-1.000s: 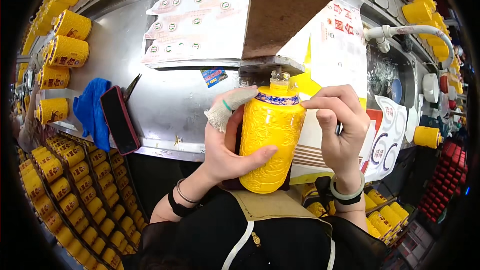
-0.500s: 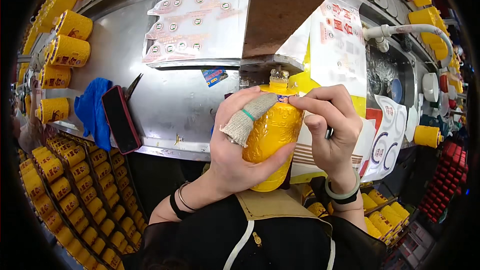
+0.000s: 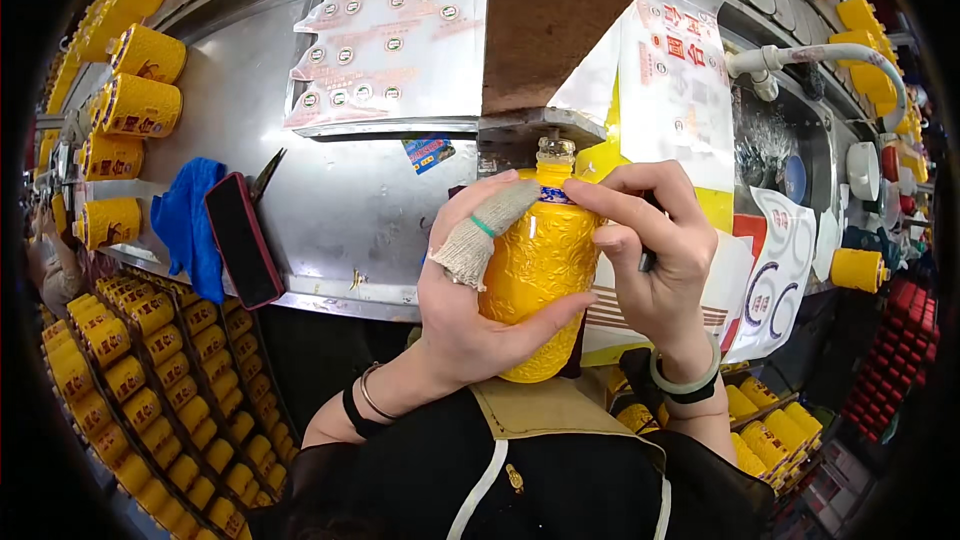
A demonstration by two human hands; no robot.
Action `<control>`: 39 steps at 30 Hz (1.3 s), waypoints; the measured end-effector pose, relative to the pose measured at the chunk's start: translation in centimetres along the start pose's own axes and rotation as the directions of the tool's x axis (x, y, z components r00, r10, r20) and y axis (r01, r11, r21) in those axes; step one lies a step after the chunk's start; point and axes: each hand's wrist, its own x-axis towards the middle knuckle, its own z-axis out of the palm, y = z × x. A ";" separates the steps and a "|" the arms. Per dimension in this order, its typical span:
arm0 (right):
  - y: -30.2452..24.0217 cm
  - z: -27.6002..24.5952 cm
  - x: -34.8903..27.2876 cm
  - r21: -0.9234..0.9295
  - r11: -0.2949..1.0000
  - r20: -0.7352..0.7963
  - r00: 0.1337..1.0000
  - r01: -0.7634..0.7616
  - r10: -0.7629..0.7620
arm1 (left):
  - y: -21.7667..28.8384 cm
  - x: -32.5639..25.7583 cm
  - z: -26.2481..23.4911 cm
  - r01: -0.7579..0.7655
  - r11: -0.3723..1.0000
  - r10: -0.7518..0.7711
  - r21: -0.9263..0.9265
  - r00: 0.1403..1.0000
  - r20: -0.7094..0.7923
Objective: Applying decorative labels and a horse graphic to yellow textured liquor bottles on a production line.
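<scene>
My left hand [image 3: 462,312] is wrapped round a yellow embossed bottle [image 3: 540,280] with a clear glass top, held upright close to my body. A grey knitted finger cover [image 3: 485,235] with a green band sits on a finger of that hand, its tip against the bottle's shoulder. Round the shoulder runs a small blue patterned label [image 3: 553,195]. My right hand [image 3: 660,250] presses its index fingertip on the label's right end. Its other fingers are curled round a slim dark object [image 3: 649,261], mostly hidden, whose kind I cannot make out.
On the metal bench lie a phone [image 3: 243,240], a blue cloth [image 3: 188,225], dark scissors [image 3: 266,176] and a blue card [image 3: 429,154]. A brown post [image 3: 570,30] rises ahead. Yellow containers [image 3: 140,105] stand left; racks of more [image 3: 150,360] fill the lower left. A sink [image 3: 790,140] is right.
My right index fingertip has shifted slightly left and up along the label. The bottle has turned a little, so more of the blue label shows. My left hand keeps its grip.
</scene>
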 end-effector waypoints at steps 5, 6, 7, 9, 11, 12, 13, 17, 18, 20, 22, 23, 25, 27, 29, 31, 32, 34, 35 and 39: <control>0.1 -0.1 -0.4 -0.023 0.999 -0.013 1.000 0.022 -0.023 | -0.5 0.0 -0.6 -0.086 0.991 0.076 0.105 0.992 0.102; 0.1 -0.2 -0.4 -0.017 1.000 -0.022 1.000 0.020 -0.020 | -0.7 -0.1 -0.6 -0.071 0.995 0.063 0.076 0.992 0.110; 0.2 -0.2 -0.5 -0.022 1.000 -0.040 0.999 0.011 -0.011 | -1.0 -0.3 -0.6 -0.016 1.000 0.017 -0.016 0.997 0.076; 0.4 -0.5 -0.6 -0.030 0.999 -0.077 0.997 -0.009 0.006 | -1.7 -0.5 -0.5 0.086 0.975 -0.083 -0.204 0.996 0.023; 0.4 -0.8 -0.7 -0.030 0.999 -0.106 0.994 -0.016 0.013 | -2.8 -1.0 0.0 0.110 0.906 -0.111 -0.410 0.994 0.021; 0.4 -1.0 -0.8 -0.021 1.000 -0.091 0.996 -0.018 0.016 | -3.0 -1.1 -0.2 0.088 0.923 -0.086 -0.375 0.996 0.022; 0.4 -1.1 -0.9 -0.016 1.000 -0.078 0.997 -0.022 0.021 | -3.2 -1.1 -0.3 0.067 0.937 -0.061 -0.344 0.998 0.027; 0.3 -0.2 -1.2 0.047 0.999 -0.005 1.000 -0.014 0.014 | -2.4 -0.3 -0.9 -0.101 0.993 0.101 -0.058 0.995 -0.005; 0.3 -0.1 -1.4 0.065 0.997 0.009 0.999 -0.044 0.044 | -2.3 -0.2 -0.8 -0.083 0.992 0.085 -0.092 0.996 0.016; 0.3 0.1 -1.3 0.091 0.995 0.004 0.999 -0.041 0.041 | -2.1 0.1 -0.9 -0.090 0.993 0.093 -0.081 0.995 0.037; 0.4 0.1 -1.3 0.091 0.995 0.009 0.999 -0.040 0.039 | -2.2 0.2 -0.8 -0.120 0.990 0.123 -0.068 0.992 0.039; 0.4 0.0 -1.3 0.094 0.995 0.007 0.999 -0.036 0.036 | -2.1 0.4 -1.0 -0.133 0.991 0.135 -0.031 0.989 0.063; 0.5 0.0 -1.3 0.098 0.995 0.006 1.000 -0.030 0.029 | -1.8 0.6 -1.4 -0.160 0.986 0.154 0.039 0.982 0.111; 0.4 0.1 -1.4 0.109 0.993 0.010 0.999 -0.044 0.043 | -1.5 0.8 -1.5 -0.174 0.983 0.164 0.065 0.977 0.136; 0.5 0.1 -1.4 0.107 0.993 0.015 0.999 -0.043 0.042 | -1.5 0.9 -1.6 -0.191 0.977 0.174 0.091 0.971 0.162; 0.7 0.1 -1.3 0.092 0.996 0.022 1.000 -0.022 0.020 | -1.6 1.0 -1.7 -0.213 0.970 0.189 0.118 0.964 0.186; 0.6 0.1 -1.3 0.111 0.993 0.003 0.999 -0.049 0.049 | -1.6 0.9 -1.6 -0.199 0.975 0.183 0.102 0.972 0.150; 0.6 0.0 -1.4 0.118 0.991 -0.010 0.998 -0.061 0.062 | -1.6 0.6 -1.5 -0.175 0.982 0.170 0.067 0.982 0.079; 0.8 -0.1 -1.4 0.105 0.993 -0.005 0.999 -0.046 0.047 | -1.7 0.5 -1.5 -0.162 0.985 0.157 0.059 0.984 0.084; 0.8 -0.1 -1.4 0.087 0.996 0.017 1.000 -0.024 0.022 | -1.8 0.6 -1.6 -0.147 0.987 0.139 0.063 0.984 0.111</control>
